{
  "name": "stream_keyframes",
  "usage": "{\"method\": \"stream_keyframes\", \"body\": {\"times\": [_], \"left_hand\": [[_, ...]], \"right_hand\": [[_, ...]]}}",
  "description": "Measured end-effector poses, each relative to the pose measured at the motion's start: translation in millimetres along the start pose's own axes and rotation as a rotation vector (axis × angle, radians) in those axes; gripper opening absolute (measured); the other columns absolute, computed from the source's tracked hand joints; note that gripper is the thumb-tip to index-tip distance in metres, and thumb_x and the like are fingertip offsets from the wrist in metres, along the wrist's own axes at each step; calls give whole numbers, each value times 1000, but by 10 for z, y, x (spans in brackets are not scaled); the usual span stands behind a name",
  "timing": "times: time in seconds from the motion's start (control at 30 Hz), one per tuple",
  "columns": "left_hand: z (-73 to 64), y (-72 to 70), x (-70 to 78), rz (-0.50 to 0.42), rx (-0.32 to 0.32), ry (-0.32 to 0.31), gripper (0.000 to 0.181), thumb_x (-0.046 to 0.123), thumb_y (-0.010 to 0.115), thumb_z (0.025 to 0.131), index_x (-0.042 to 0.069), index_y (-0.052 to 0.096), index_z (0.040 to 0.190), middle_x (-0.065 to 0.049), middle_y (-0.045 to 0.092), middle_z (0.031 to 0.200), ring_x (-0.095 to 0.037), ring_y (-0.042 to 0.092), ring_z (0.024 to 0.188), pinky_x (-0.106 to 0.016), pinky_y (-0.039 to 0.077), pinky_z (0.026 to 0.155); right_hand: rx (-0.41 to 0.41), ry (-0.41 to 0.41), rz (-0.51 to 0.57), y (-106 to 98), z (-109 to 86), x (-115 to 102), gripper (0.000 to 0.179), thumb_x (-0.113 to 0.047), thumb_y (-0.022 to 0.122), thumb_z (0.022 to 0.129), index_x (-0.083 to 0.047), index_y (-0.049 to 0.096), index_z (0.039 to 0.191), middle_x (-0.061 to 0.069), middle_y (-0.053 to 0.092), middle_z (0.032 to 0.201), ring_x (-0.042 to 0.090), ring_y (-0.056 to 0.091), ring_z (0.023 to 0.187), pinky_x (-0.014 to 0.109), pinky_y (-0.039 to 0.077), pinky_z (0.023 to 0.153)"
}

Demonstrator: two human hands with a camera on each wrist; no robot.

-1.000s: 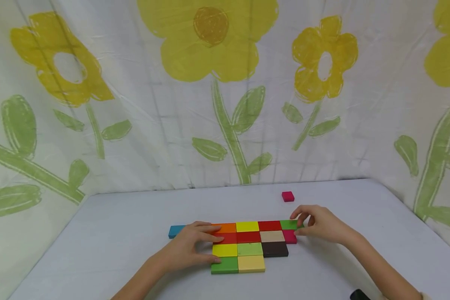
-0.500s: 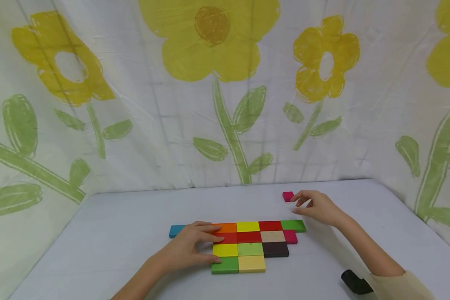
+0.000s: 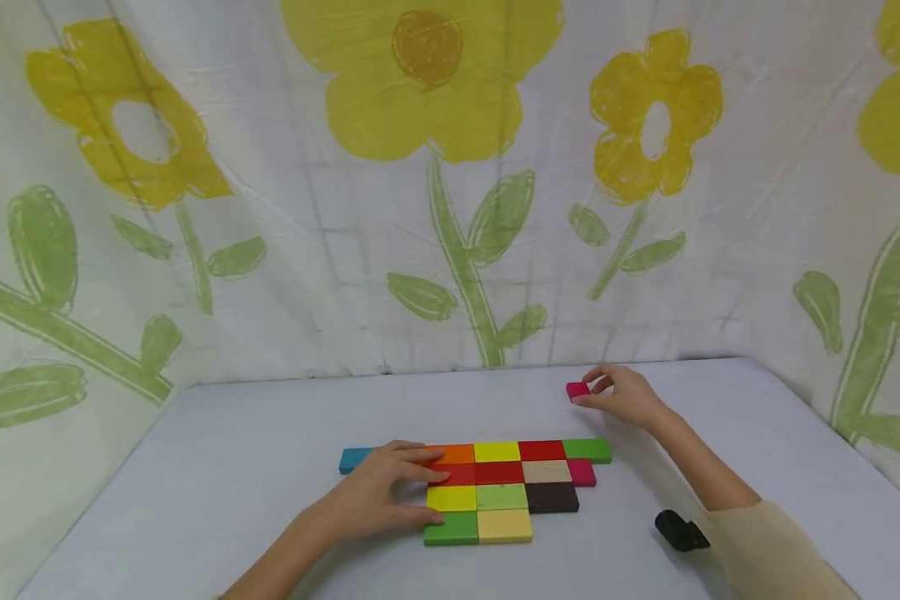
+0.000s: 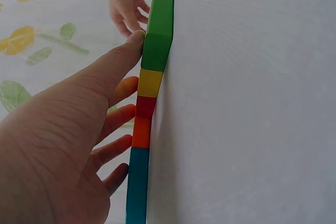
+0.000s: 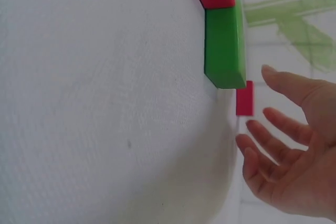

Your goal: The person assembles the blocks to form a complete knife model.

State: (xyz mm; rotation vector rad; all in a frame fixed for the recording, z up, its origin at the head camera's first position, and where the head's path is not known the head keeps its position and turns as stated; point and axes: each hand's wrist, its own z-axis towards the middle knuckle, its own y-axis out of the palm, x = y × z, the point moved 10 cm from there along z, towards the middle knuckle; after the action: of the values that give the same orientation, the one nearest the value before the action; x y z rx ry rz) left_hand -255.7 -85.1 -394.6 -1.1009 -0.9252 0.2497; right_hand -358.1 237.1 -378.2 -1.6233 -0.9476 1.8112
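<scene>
Flat coloured blocks lie side by side in rows, forming a shape that narrows toward the near side. My left hand point(image 3: 378, 492) rests along its left edge with fingers spread. The fingertips touch the orange block point(image 3: 453, 454) and the red block point(image 3: 457, 475), and the thumb is on the near green block point(image 4: 158, 30). A blue block point(image 3: 355, 460) shows past this hand, partly hidden by it. Farther back, my right hand point(image 3: 626, 396) reaches to a small loose pink block point(image 3: 578, 389), thumb and fingers apart on either side of it. In the right wrist view that block appears just beyond the fingertips.
A green block point(image 3: 587, 451) and another small pink block point(image 3: 582, 472) end the two far rows at the right. Under the right forearm is a black device point(image 3: 678, 532). A curtain with printed flowers point(image 3: 420, 217) hangs behind the white table point(image 3: 232, 450).
My right hand has left the green block at the far right end and moved back to the loose pink block. The left hand and the rows of blocks have stayed put.
</scene>
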Motion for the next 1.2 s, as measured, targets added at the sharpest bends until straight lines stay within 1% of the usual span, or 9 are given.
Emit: {"method": "stream_keyframes", "body": {"times": [0.1, 0.27, 0.4, 0.53, 0.67, 0.83, 1.03, 1.2], "left_hand": [[3, -5, 8, 1, 1, 2, 55, 57, 79, 90, 20, 77, 132, 1, 63, 149, -29, 55, 138, -56, 46, 113], [6, -18, 35, -4, -1, 7, 55, 56, 80, 90, 20, 76, 132, 0, 63, 149, -29, 55, 138, -56, 46, 113], [14, -15, 28, -9, -7, 2, 55, 55, 80, 90, 20, 76, 132, 1, 63, 149, -28, 55, 139, -55, 46, 114], [18, -5, 10, -12, -8, -3, 56, 56, 80, 90, 20, 77, 132, 1, 63, 149, -28, 54, 139, -56, 46, 114], [15, 5, -7, -16, -8, -11, 55, 56, 80, 90, 21, 76, 132, 2, 62, 150, -27, 53, 140, -56, 46, 114], [9, 10, -16, -17, -5, -12, 55, 56, 80, 90, 21, 76, 132, 3, 62, 150, -27, 53, 140, -56, 45, 114], [2, 8, -17, -13, 0, -7, 55, 55, 80, 90, 21, 76, 132, 3, 62, 150, -28, 54, 140, -55, 46, 114], [-3, 7, -16, -17, 3, -5, 54, 54, 81, 90, 21, 76, 132, 2, 63, 150, -28, 54, 140, -54, 46, 114]], "right_hand": [[5, 32, -9, 26, 59, 45, 48, -24, 81, 92, 9, 62, 121, 26, 69, 111, 39, 64, 101, 45, 59, 82], [13, 95, -17, 77, 135, 131, 51, -29, 81, 93, 8, 60, 121, 27, 67, 111, 37, 63, 100, 44, 58, 83], [18, 113, -13, 91, 154, 141, 52, -30, 80, 93, 10, 58, 120, 27, 67, 109, 36, 63, 97, 44, 57, 82], [19, 118, -17, 75, 151, 138, 49, -28, 79, 94, 10, 58, 117, 27, 66, 107, 35, 62, 96, 43, 56, 80], [13, 101, -20, 59, 138, 133, 44, -24, 77, 94, 11, 59, 114, 28, 66, 109, 39, 62, 99, 46, 57, 84], [6, 75, -13, 43, 107, 120, 40, -18, 77, 94, 13, 62, 116, 27, 66, 109, 39, 62, 100, 48, 58, 86], [-4, 40, -1, 38, 75, 84, 37, -12, 77, 93, 13, 65, 118, 26, 66, 108, 37, 61, 100, 47, 58, 85], [-17, 21, 6, 49, 49, 61, 34, -11, 75, 94, 10, 67, 118, 23, 67, 107, 36, 61, 100, 44, 57, 83]]}}
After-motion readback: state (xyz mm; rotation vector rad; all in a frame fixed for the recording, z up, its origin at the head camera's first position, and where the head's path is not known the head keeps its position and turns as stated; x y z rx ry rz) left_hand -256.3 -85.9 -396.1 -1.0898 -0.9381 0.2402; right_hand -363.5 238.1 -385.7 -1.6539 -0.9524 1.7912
